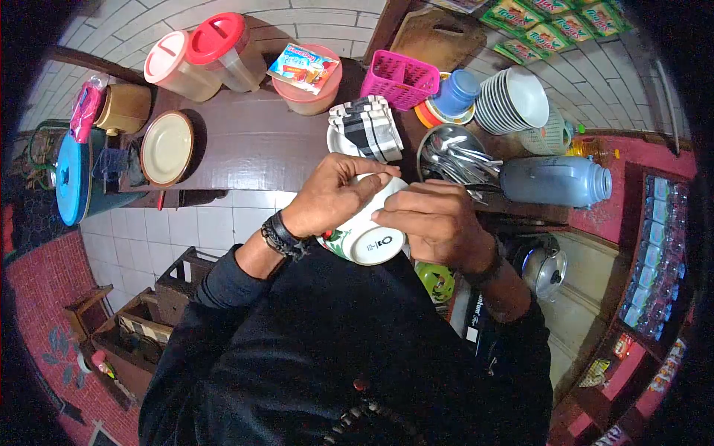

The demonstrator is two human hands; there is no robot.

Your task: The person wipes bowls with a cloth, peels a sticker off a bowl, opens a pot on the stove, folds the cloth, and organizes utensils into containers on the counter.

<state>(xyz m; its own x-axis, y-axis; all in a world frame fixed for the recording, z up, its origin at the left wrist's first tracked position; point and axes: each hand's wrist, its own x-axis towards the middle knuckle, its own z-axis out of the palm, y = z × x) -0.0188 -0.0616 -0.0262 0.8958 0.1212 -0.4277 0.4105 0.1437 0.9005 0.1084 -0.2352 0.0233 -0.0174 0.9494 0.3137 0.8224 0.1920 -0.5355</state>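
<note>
A white bowl (357,230) with a green and red painted pattern is tipped on its side in front of my chest. Its round foot, bearing a dark printed mark, faces me. My left hand (338,195) is closed on the bowl's upper left side, thumb and fingers along the edge. From the right, my right hand (439,223) also grips it, fingertips on the outer wall near the foot. The inside of the bowl is turned away and hidden. Just beyond my hands, a black-and-white checked cloth (368,130) lies bunched on the counter.
The brown counter (249,145) carries a cream plate (167,149), lidded containers (223,48), a pink basket (399,78) and stacked white bowls (513,100). A pan of spoons (457,152) and a blue bottle (554,181) stand close to my right hand. A lidded pot (547,269) sits lower right.
</note>
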